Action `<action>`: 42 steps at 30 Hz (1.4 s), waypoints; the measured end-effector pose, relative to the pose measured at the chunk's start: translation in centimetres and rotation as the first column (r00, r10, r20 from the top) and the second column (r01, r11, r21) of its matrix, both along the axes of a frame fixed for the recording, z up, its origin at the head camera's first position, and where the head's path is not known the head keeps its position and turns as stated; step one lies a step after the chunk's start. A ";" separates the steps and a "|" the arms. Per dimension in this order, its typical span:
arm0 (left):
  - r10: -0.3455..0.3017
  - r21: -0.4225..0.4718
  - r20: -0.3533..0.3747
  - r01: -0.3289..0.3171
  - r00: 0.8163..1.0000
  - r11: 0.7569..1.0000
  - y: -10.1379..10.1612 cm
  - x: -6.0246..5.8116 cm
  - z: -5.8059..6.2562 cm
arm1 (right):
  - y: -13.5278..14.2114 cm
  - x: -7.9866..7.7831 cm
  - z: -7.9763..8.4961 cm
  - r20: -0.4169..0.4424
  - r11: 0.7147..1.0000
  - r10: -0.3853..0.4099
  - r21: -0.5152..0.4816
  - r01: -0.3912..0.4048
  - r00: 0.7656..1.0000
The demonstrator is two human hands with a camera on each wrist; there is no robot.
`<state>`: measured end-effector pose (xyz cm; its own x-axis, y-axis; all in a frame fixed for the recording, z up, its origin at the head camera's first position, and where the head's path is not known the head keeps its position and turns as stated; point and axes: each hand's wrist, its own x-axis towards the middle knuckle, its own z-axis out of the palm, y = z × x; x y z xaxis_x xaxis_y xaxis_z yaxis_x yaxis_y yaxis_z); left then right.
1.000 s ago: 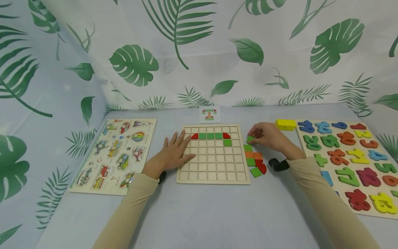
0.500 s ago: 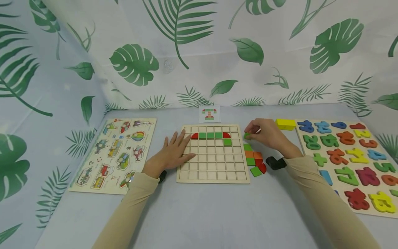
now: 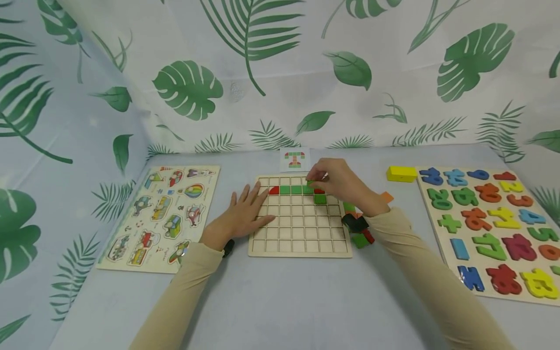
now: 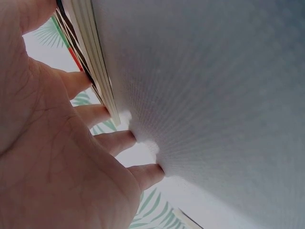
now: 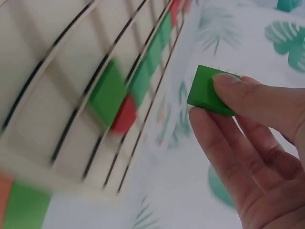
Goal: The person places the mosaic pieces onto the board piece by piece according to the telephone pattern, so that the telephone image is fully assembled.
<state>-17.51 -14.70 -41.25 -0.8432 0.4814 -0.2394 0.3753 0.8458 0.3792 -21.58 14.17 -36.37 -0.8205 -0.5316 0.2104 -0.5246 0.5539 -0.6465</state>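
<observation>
A wooden grid board [image 3: 293, 248] lies mid-table. Along its upper part a red rounded piece [image 3: 274, 190], several green squares [image 3: 290, 190] and a second red piece, partly hidden by my right hand, form a row. One more green square [image 3: 320, 199] sits below the row's right end. My left hand [image 3: 238, 216] rests with spread fingers over the board's left edge; in the left wrist view its fingertips [image 4: 151, 174] reach the table. Over the board's upper right, my right hand [image 3: 337, 180] pinches a green square block [image 5: 207, 90] between thumb and fingers, clear of the board.
A pattern card [image 3: 295, 160] lies behind the board. Loose green [image 3: 360, 241], red and orange [image 3: 387, 197] pieces lie under and around my right wrist. A vehicle puzzle [image 3: 162, 218] is on the left, a yellow block [image 3: 401, 174] and a number puzzle [image 3: 494, 221] on the right.
My right hand has moved left from beside the board to over it, carrying the green block. Some loose pieces by that wrist have shifted; an orange one lies farther right. My left hand stays put.
</observation>
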 end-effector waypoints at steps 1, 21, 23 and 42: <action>0.002 -0.004 0.003 -0.002 1.000 1.000 0.0 0.0 0.0 | -0.6 0.0 0.2 0.006 1.000 0.011 -0.003 -0.011 1.000; -0.001 -0.028 0.007 0.002 1.000 1.000 0.2 0.1 0.5 | -6.9 0.8 -1.2 -0.008 0.989 0.145 -0.038 -0.145 0.989; -0.001 -0.020 0.003 0.001 1.000 1.000 0.3 0.1 0.5 | -7.0 0.8 -1.6 -0.008 0.988 0.147 -0.045 -0.148 0.989; 0.002 -0.010 -0.002 -0.002 1.000 1.000 0.2 0.1 0.4 | -8.0 0.1 -3.6 -0.010 0.996 0.091 -0.001 -0.091 0.996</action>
